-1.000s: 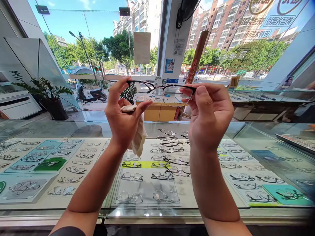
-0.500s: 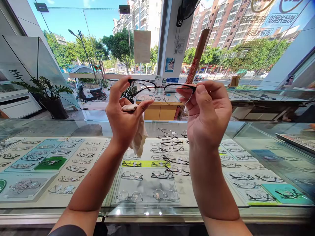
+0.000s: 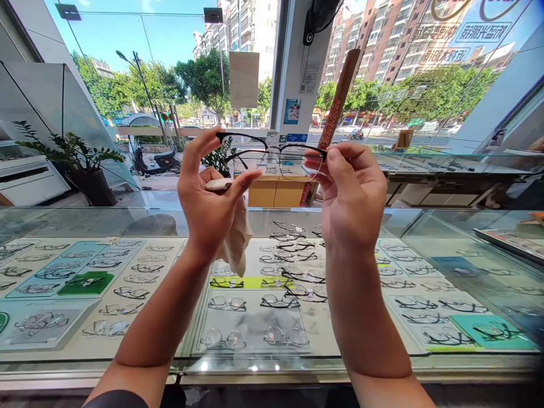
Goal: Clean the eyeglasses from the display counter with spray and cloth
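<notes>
Both hands hold a pair of black half-rim glasses (image 3: 272,152) up against the window light. My left hand (image 3: 208,195) pinches the left end of the frame between fingertip and thumb, and a cream cleaning cloth (image 3: 236,238) is tucked in its palm and hangs down. My right hand (image 3: 352,195) pinches the right end of the frame with its fingers closed. Through the clear lenses the counter behind shows.
A glass display counter (image 3: 263,362) lies below, with several rows of glasses on coloured trays under its top. A potted plant (image 3: 80,164) stands at the left. Shop windows face a street, and more glass cases run along the right.
Both hands and the glasses have drifted a little to the left and slightly up; the grip on the frame and cloth is the same.
</notes>
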